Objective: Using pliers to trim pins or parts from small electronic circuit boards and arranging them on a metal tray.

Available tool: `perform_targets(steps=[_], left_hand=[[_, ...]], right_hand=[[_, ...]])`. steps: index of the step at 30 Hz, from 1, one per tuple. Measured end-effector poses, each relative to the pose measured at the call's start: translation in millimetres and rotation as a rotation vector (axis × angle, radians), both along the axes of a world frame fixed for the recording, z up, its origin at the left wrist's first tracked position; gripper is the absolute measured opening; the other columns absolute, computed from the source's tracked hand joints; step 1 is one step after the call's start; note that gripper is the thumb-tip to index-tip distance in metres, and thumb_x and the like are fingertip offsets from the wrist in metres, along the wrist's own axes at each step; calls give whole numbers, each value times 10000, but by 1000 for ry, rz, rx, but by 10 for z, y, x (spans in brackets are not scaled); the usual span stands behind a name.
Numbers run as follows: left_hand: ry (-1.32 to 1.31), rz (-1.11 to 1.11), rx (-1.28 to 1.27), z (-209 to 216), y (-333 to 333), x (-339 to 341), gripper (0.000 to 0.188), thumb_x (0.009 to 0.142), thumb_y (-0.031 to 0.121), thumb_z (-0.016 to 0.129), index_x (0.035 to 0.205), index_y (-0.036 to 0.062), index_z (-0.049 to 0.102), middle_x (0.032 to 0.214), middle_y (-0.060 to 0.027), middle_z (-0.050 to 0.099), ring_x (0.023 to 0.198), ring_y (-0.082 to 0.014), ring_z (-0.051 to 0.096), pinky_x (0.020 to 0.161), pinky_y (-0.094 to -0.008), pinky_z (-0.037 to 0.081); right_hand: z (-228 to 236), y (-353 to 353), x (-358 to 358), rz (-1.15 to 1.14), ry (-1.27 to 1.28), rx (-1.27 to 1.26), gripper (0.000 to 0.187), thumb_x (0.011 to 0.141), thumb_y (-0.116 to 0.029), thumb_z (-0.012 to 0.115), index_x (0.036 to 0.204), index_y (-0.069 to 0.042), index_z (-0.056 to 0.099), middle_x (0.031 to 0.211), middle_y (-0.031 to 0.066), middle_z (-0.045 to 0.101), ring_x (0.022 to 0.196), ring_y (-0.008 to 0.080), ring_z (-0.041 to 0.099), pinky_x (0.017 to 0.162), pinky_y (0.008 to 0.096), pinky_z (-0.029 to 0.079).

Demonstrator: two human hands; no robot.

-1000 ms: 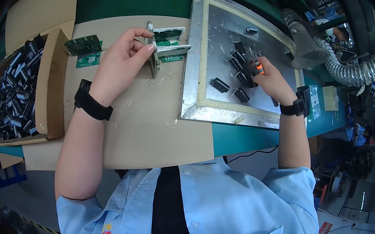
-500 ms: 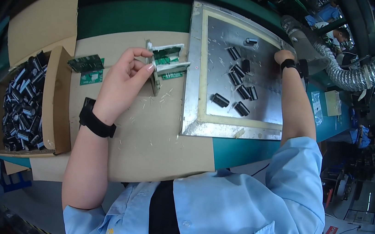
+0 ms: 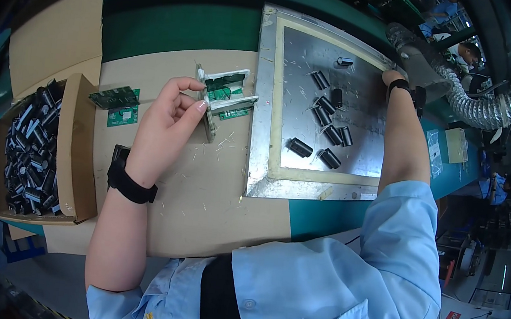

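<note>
My left hand point(image 3: 169, 112) is closed, thumb and fingers pinching the near-left edge of a green circuit board assembly point(image 3: 231, 103) with upright boards edged in white. The assembly stands over brown cardboard point(image 3: 201, 197) at the metal tray's left side. At the far right of the framed metal tray point(image 3: 261, 122) is my right hand point(image 3: 392, 78), its fingers hidden beside a hose nozzle. Several black cylindrical capacitors point(image 3: 300, 147) with thin leads lie on the tray. Loose clipped leads are scattered over cardboard and tray.
To the left, an open carton point(image 3: 81, 158) holds many black capacitors point(image 3: 32, 156). Between it and my left hand lies another green circuit board point(image 3: 123, 117) with an upright piece. A silver flexible duct point(image 3: 485, 105) hangs at the right, near a pale box point(image 3: 457, 146).
The tray, carton and boards sit slightly lower in the picture. My left hand keeps its grip on the circuit board assembly, and my right hand stays at the tray's far right corner.
</note>
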State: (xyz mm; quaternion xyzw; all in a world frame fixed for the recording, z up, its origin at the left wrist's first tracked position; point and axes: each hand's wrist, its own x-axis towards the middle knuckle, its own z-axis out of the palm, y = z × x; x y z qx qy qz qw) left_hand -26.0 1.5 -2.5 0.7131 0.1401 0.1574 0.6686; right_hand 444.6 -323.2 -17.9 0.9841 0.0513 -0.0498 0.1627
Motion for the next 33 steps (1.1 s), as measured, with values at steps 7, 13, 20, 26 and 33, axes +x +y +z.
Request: perform_targets(steps=[7, 13, 20, 26, 33], left_hand=[[-25, -46, 1, 8, -27, 88, 239, 887, 98, 539, 1113, 59, 472, 756, 8, 530, 690, -49, 479, 662, -193, 403], [10, -16, 46, -10, -15, 44, 231, 893, 112, 532, 1109, 61, 468, 726, 11, 523, 669, -48, 474, 647, -191, 400], [-19, -22, 70, -12, -18, 45, 231, 896, 123, 531, 1110, 63, 468, 716, 15, 529, 667, -50, 475, 642, -194, 399], [-31, -21, 92, -48, -4, 65, 236, 894, 133, 539, 1110, 65, 475, 721, 15, 538, 668, -51, 474, 641, -197, 401], [-28, -7, 128, -21, 7, 34, 220, 887, 131, 549, 1088, 54, 502, 727, 17, 546, 685, -50, 487, 643, -195, 408]], right_hand=[[61, -245, 114, -53, -27, 86, 442, 851, -206, 342, 1188, -8, 548, 1290, 192, 469, 1228, 337, 420, 1012, 387, 328], [327, 417, -1028, 74, 43, 316, 382, 781, -139, 460, 1106, 27, 573, 1127, 278, 552, 1066, 381, 536, 885, 373, 437], [614, 766, -2327, 230, 182, 643, 379, 756, -94, 512, 1108, 47, 494, 946, 247, 600, 900, 361, 594, 805, 376, 459], [620, 828, -2735, 483, 294, 780, 346, 762, -72, 504, 1098, 10, 499, 942, 165, 591, 823, 275, 594, 757, 361, 464], [844, 889, -2332, 385, 165, 854, 325, 749, -106, 566, 1056, -1, 540, 905, 214, 613, 879, 340, 591, 761, 371, 454]])
